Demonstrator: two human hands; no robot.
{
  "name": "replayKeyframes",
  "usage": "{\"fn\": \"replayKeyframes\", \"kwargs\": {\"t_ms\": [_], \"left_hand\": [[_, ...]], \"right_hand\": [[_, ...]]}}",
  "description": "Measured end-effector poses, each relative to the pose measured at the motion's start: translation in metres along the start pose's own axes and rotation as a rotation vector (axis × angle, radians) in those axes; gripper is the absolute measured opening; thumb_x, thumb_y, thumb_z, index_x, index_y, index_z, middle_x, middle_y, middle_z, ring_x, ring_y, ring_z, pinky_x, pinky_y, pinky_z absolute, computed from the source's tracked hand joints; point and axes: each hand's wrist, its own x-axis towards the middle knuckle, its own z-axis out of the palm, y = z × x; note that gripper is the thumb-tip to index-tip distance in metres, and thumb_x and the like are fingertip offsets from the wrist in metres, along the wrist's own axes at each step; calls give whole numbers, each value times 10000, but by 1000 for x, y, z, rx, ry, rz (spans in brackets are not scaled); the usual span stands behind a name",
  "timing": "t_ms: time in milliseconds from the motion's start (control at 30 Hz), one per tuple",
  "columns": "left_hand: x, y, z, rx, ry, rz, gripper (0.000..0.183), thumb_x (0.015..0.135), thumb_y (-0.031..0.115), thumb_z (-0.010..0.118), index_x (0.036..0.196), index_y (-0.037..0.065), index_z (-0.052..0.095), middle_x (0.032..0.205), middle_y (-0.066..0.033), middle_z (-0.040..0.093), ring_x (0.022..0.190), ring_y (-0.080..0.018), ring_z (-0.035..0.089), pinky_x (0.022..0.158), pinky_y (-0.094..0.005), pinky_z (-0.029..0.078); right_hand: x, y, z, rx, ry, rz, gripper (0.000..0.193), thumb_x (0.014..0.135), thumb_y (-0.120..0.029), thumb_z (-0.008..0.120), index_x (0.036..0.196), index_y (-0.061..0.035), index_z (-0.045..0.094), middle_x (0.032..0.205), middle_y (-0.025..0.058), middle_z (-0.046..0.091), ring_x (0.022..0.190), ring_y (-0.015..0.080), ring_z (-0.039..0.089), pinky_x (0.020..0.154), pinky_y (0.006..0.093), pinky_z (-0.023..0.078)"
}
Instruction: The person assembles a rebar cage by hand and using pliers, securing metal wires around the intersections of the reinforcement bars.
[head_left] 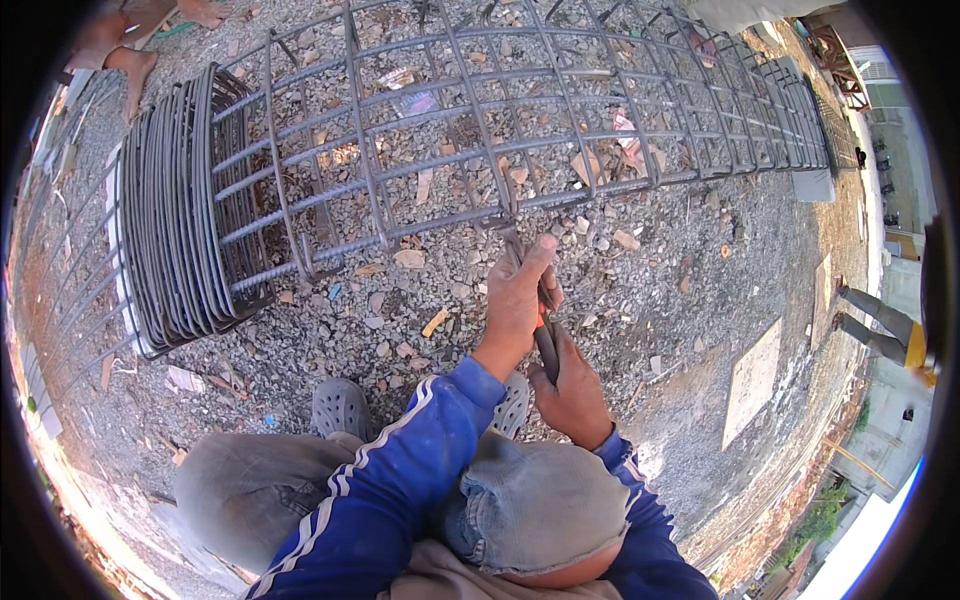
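My left hand (517, 308) is closed around the upper part of dark-handled pincers (547, 352), its thumb pointing up along them. Lower down, my right hand (575, 392) grips the handle, where a bit of orange shows. The head of the pincers meets the near lower edge of a rebar cage (400, 232), at a crossing of a long ribbed bar and a stirrup. My fingers hide part of the jaws, and whether wire is in them is too small to tell. The cage runs across in front of me, above the gravel.
Bunched stirrups (180, 215) crowd the cage's left end. Gravel (430, 370) with broken brick and litter lies under and around it. A flat board (752, 383) rests on the ground at right. Another person's bare foot (135, 75) is at upper left; someone else stands far right.
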Motion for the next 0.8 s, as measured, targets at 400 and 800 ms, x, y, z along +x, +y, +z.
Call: {"fn": "replayKeyframes", "kwargs": {"t_ms": [400, 800], "left_hand": [[2, 9, -18, -168, -272, -141, 437, 946, 487, 540, 999, 53, 544, 838, -74, 615, 718, -193, 658, 616, -349, 555], [162, 15, -62, 84, 154, 127, 465, 992, 468, 410, 856, 61, 588, 726, -39, 566, 622, -153, 520, 574, -307, 418]], "right_hand": [[0, -46, -18, -67, -28, 208, 426, 866, -256, 648, 1197, -13, 533, 872, 242, 651, 817, 413, 658, 719, 457, 501], [21, -13, 4, 46, 3, 50, 284, 866, -238, 662, 1030, -36, 545, 755, 165, 616, 704, 390, 635, 644, 453, 486]]}}
